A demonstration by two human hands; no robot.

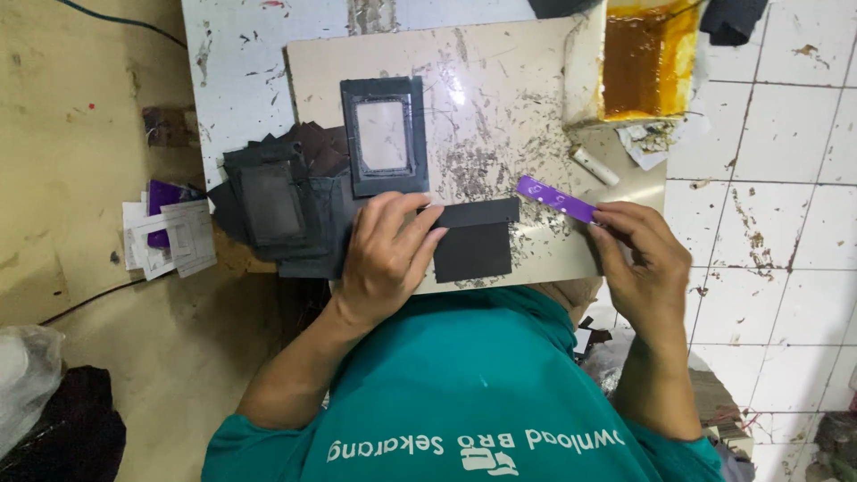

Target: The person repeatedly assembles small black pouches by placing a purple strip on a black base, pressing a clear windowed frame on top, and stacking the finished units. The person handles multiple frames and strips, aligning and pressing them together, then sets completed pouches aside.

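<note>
Work surface is a smooth beige board, glossy w/ scratchy dark glue smears, sitting on a scuffed white bench. Left hand is laid flat, fingers spread, pressing down on a matte black T-shaped piece — looks like thin leather or similar sheet, one wide strip on top and a squarer flap under it, lying at the board's near edge, center. Right hand is pinching the end of a flat purple strip, plastic-looking w/ tiny holes, angled just right of the black piece, tip nearly touching its top corner.

Above the left hand: 1 black rectangular frame w/ a clear window, flat on the board. Left of that, a messy pile of black cut pieces, too overlapped to count. 1 tray of amber glue w/ crusty edges, top right. 1 small white stick near it. Stack of white and purple cards on the floor, far left.
</note>
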